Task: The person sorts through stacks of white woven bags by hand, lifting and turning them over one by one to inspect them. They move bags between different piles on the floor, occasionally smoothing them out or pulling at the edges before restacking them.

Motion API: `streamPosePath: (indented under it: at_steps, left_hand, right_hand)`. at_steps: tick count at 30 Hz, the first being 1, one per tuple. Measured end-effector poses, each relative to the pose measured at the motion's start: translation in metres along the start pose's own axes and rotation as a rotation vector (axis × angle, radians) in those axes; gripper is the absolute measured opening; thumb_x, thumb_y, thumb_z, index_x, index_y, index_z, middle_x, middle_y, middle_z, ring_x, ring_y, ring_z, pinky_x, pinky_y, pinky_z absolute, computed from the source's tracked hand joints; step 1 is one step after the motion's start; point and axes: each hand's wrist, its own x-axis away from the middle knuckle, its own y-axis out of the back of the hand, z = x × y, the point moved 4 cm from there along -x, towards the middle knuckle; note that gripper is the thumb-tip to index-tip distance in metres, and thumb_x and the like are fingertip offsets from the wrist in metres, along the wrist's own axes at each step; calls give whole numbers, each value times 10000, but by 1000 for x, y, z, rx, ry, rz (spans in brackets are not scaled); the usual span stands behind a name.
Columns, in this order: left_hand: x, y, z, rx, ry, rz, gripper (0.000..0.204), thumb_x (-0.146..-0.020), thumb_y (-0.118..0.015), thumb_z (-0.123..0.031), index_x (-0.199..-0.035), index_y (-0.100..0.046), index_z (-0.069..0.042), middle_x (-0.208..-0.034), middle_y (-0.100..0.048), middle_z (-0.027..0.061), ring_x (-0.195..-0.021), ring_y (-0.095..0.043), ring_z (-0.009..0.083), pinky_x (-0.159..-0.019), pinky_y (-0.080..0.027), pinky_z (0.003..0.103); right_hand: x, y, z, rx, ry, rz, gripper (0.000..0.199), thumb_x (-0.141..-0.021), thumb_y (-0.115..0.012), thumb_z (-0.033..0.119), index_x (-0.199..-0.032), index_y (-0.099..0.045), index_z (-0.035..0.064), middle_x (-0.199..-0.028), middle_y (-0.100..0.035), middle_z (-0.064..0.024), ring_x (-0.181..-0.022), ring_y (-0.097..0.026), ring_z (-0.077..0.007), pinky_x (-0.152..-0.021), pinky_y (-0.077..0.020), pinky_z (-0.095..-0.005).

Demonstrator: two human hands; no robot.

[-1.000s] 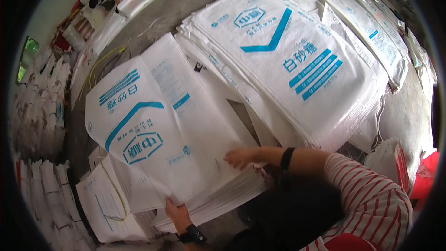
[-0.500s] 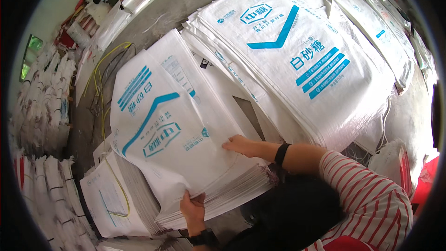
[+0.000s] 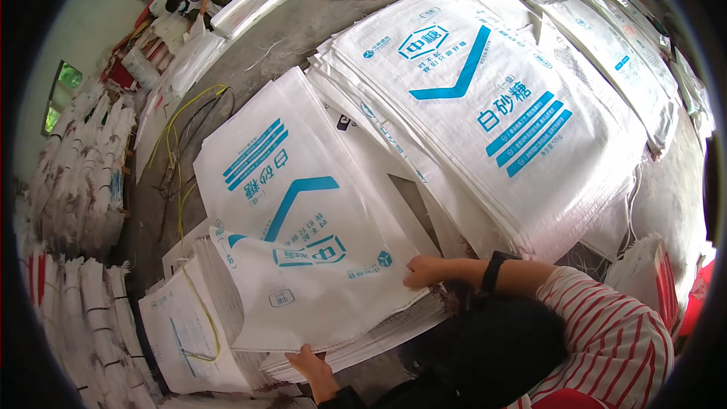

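Observation:
A white woven sack [image 3: 303, 326] with blue print lies on a stack of similar sacks [image 3: 416, 324]. Its near-left part is lifted and folds over the blue print. At its near edge, my left hand [image 3: 312, 371] pinches the sack, with some fingers hidden beneath it. My right hand [image 3: 425, 271] is closed on the right edge of the sack, its fingertips partly out of sight. Sack edges show layered below both hands.
A larger pile of printed sacks [image 3: 454, 159] stands to the right. At left are another sack stack [image 3: 178, 333] with a yellow strap [image 3: 204, 310], and tied bundles [image 3: 76, 167]. Yellow cord [image 3: 170, 132] lies on the floor. Another person [image 3: 201, 4] is far back left.
The top sack has shifted, and its near-left part now folds across the print. My left hand appears lower in the view. My right hand appears farther right and lower; the whole view has shifted slightly.

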Motion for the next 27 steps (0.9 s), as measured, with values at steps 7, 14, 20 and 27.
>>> streamPosePath:
  at_steps: [7,14,20,27]
  left_hand:
    - [30,-15,-29,-412,-8,-126,686,-804,-400,79,-1460,-269,-72,-1330,-471,215,-1030,-624,360,-608,-630,425]
    - [14,0,-20,20,15,31,554,-822,-440,61,-1368,-406,-24,-1246,-526,188,-1018,-617,318,-693,-588,396]
    - [-24,70,40,189,108,-70,407,-835,-513,0,-1232,-459,76,-1106,-578,174,-941,-639,298,-785,-583,401]
    - [24,34,-11,-53,-94,-75,361,-899,-474,-54,-1232,-472,86,-1124,-571,181,-956,-639,304,-726,-607,416]
  right_hand:
    - [-15,-18,-21,96,-72,309,499,-743,-621,358,-1002,-680,-64,-921,-685,-242,-853,-681,-336,-725,-534,-396]
    - [-28,16,-5,-471,-153,-98,527,-817,-630,363,-1160,-634,-38,-950,-681,-238,-885,-686,-327,-720,-558,-393]
    - [-67,19,-8,-745,-37,-150,355,-903,-622,287,-1038,-611,-41,-750,-599,-98,-644,-599,-209,-551,-464,-370]
    - [-10,9,-5,-290,180,-542,241,-915,-531,186,-911,-570,-52,-805,-646,-238,-695,-649,-351,-618,-478,-429]
